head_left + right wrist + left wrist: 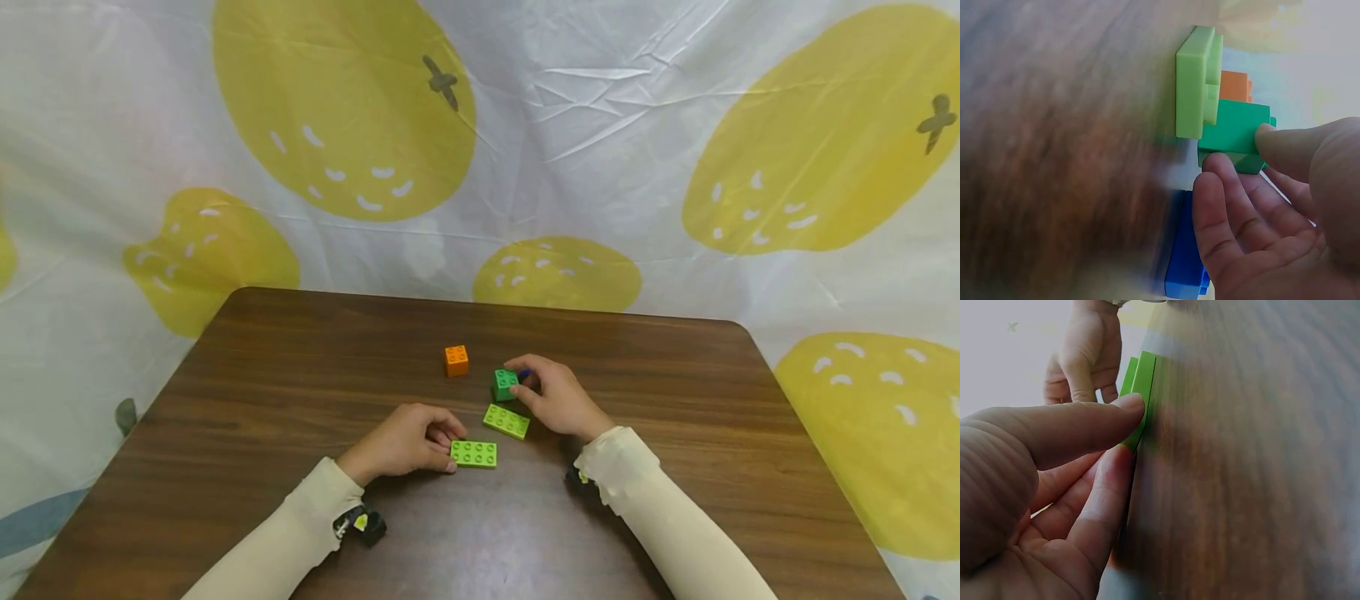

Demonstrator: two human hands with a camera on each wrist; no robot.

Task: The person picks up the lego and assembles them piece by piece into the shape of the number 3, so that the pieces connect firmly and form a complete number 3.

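Note:
A flat light green toy brick (474,454) lies on the table, and my left hand (405,442) pinches its left end between thumb and fingers. In the left wrist view, the thumb (1125,406) overlaps the brick's side. Farther off, my right hand (561,402) holds a square dark green brick (505,387), the thumb on its near side and the fingers round the right and far sides. Between the hands is a second flat light green brick (506,422). Partly hidden behind the right hand's fingers is a blue brick (1182,256).
An orange brick (456,362) stands on the brown wooden table (337,358), beyond the dark green one and to its left. Behind the far table edge hangs a white cloth (585,167) printed with yellow fruit.

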